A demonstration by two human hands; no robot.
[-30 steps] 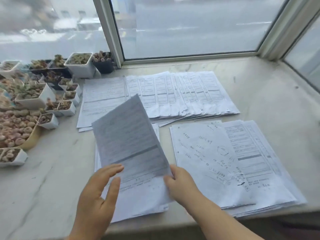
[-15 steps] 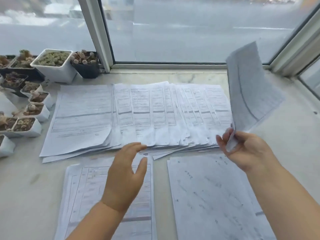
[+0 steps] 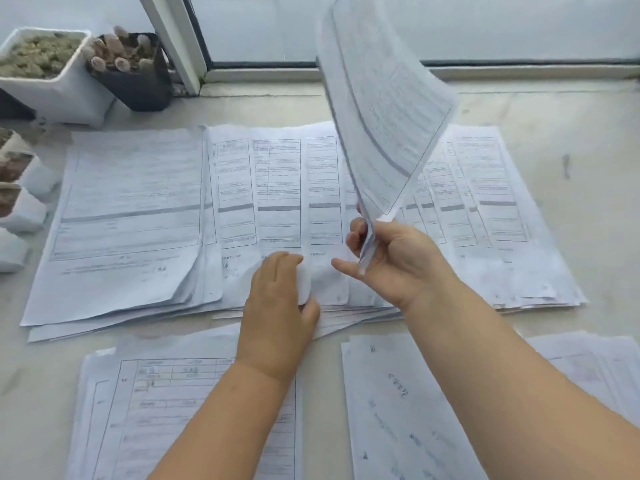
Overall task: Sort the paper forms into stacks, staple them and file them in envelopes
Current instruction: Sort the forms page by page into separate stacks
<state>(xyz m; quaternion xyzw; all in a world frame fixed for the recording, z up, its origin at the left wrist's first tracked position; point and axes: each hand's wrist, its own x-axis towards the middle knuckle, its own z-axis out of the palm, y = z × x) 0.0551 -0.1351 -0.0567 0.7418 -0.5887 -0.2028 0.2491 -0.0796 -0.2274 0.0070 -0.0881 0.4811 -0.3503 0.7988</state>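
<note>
A long fan of printed forms (image 3: 491,216) lies spread across the stone sill, with a squarer stack (image 3: 128,216) at its left end. My right hand (image 3: 391,261) pinches a few sheets (image 3: 381,109) by their lower corner and holds them upright above the fan. My left hand (image 3: 277,306) rests on the fan's near edge, its fingers curled around the lifted lower corner of one form. Two more piles lie nearer me: a form stack (image 3: 145,410) under my left forearm and a handwritten pile (image 3: 401,410) under my right forearm.
Small pots of succulents (image 3: 45,74) and a black pot (image 3: 135,77) stand at the back left, with more white pots (image 3: 20,202) along the left edge. The window frame (image 3: 173,39) runs behind the papers. Bare sill (image 3: 588,133) shows to the right.
My right hand has carried the held sheets from the right back over the middle of the fan. My left hand has dropped onto the fan's near edge and curled round a form's corner.
</note>
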